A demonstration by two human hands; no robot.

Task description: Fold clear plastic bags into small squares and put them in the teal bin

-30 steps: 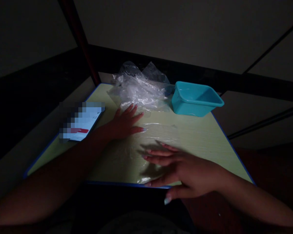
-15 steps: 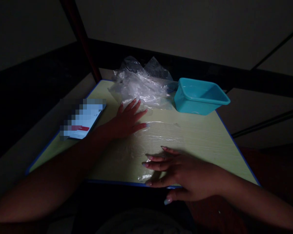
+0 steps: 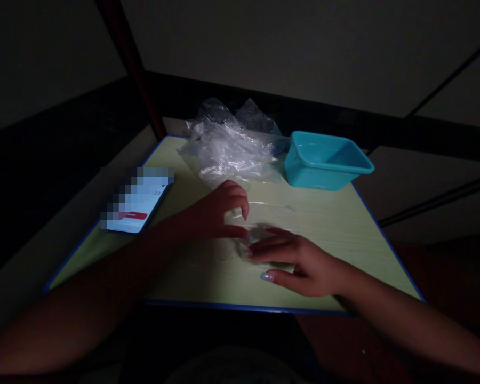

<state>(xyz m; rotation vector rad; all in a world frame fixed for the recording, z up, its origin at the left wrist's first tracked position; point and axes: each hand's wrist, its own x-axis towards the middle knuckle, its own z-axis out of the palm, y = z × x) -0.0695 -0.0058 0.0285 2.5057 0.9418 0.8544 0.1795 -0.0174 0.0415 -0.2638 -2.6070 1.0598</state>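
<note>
Work the flat, clear plastic film (image 3: 272, 209) lightly: left hand (image 3: 219, 209) curled, right hand (image 3: 305, 262) loose, thumbs parted from fingers.

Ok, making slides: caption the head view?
Left hand and right hand close together over clear film on a table, near a phone, crumpled plastic and tub.

A dim room, possibly in a home: a small, blue-edged table (image 3: 328, 224) stands before plain panels (image 3: 264, 42), a dark red post (image 3: 133, 74) by the surface's far left corner.
</note>
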